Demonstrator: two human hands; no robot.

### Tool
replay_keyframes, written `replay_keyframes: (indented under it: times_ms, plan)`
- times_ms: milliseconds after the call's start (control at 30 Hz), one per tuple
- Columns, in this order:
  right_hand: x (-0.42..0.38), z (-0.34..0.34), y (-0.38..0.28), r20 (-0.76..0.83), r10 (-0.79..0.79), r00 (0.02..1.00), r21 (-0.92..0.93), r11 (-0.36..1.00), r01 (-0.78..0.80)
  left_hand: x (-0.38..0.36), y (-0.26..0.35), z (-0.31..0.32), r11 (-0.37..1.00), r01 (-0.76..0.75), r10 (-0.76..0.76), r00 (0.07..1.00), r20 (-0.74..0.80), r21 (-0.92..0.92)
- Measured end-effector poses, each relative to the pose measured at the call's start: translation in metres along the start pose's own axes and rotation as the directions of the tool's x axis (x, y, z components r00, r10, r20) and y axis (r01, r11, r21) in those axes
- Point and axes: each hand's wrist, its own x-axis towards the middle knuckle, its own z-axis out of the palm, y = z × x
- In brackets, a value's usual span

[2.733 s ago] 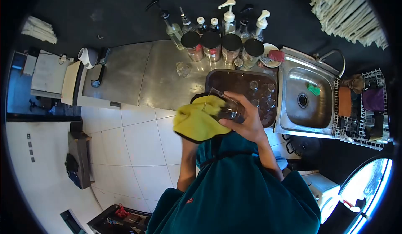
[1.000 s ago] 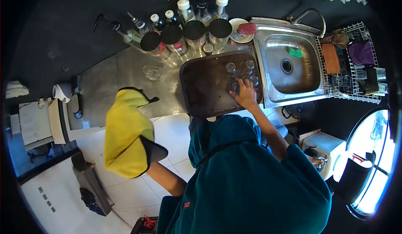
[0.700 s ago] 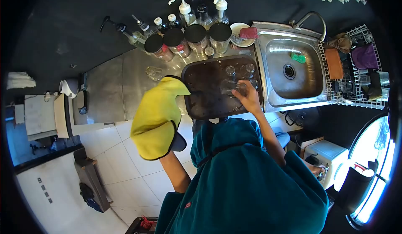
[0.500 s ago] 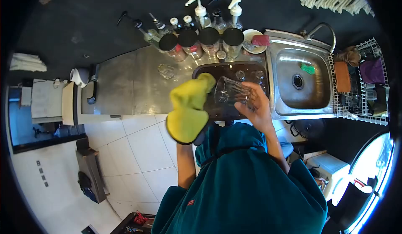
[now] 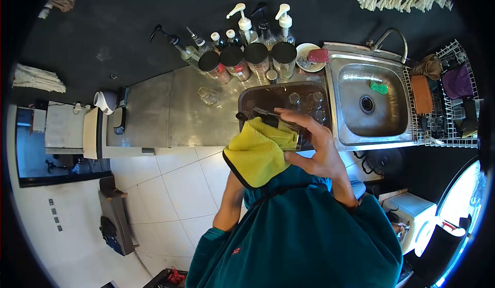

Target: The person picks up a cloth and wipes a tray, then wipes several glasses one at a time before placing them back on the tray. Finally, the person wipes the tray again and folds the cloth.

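Observation:
My right hand (image 5: 322, 151) is wrapped round a clear glass (image 5: 293, 136), fingers above it and thumb below. A yellow cloth (image 5: 255, 154) with a dark edge covers my left hand, so its fingers are hidden; only the forearm shows beneath. Part of the cloth lies inside or against the glass. Both are over the near part of a brown tray (image 5: 258, 94), where several other glasses (image 5: 315, 98) stand at the right.
Behind the tray are black-lidded jars (image 5: 258, 58) and pump bottles (image 5: 246, 27). A steel sink (image 5: 374, 118) with a green sponge (image 5: 379, 87) lies right, beside a wire rack (image 5: 456, 118). Another glass item (image 5: 208, 95) rests on the steel counter (image 5: 188, 125).
The yellow cloth has moved right and now meets the glass. My right hand and the glass have come slightly nearer to my body. The view has shifted a little.

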Motion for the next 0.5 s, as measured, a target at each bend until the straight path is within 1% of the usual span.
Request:
replay_keyframes:
  times_ms: [33,67,100,133,167,200,267,333,400,433,467,500]
  plan:
    - [-0.001,0.001,-0.007,-0.032,0.085,0.996,0.173,0.982,-0.078,-0.001,-0.002,0.006,0.979,-0.136,0.138,0.990,-0.003,0.153]
    - [-0.001,0.001,-0.013,-0.045,0.174,0.984,0.343,0.928,-0.149,-0.002,-0.004,0.009,0.917,-0.263,0.272,0.962,0.013,0.300]
    - [0.000,-0.002,-0.016,-0.045,0.172,0.984,0.343,0.928,-0.146,0.000,-0.005,0.009,0.915,-0.272,0.272,0.961,0.040,0.297]
    - [0.001,-0.006,-0.018,-0.033,0.209,0.977,0.339,0.922,-0.186,0.000,-0.004,0.009,0.914,-0.276,0.276,0.960,0.041,0.297]
    - [0.001,-0.008,-0.020,-0.021,0.247,0.969,0.335,0.915,-0.226,-0.002,-0.003,0.010,0.917,-0.261,0.265,0.964,0.027,0.302]
    - [-0.001,-0.008,-0.020,-0.019,0.243,0.970,0.334,0.916,-0.223,-0.004,-0.002,0.012,0.920,-0.246,0.255,0.967,0.014,0.306]
    - [-0.007,-0.009,-0.022,-0.004,0.263,0.965,0.223,0.941,-0.256,-0.006,0.002,0.017,0.925,-0.222,0.234,0.972,-0.001,0.308]
    - [-0.011,-0.012,-0.030,-0.002,0.255,0.967,0.205,0.947,-0.249,-0.009,0.005,0.022,0.931,-0.196,0.211,0.977,-0.016,0.307]
    - [-0.013,-0.013,-0.035,0.005,0.196,0.980,0.239,0.952,-0.192,-0.015,0.007,0.025,0.937,-0.165,0.188,0.981,-0.046,0.307]
    - [-0.013,-0.015,-0.032,0.009,0.122,0.992,0.171,0.978,-0.122,-0.019,0.008,0.025,0.940,-0.149,0.177,0.982,-0.065,0.308]
    - [-0.013,-0.016,-0.034,0.013,0.119,0.993,0.171,0.978,-0.120,-0.022,0.009,0.025,0.941,-0.133,0.166,0.983,-0.082,0.311]
    - [-0.012,-0.018,-0.038,0.031,0.075,0.997,0.054,0.996,-0.077,-0.024,0.011,0.024,0.941,-0.119,0.157,0.983,-0.098,0.316]
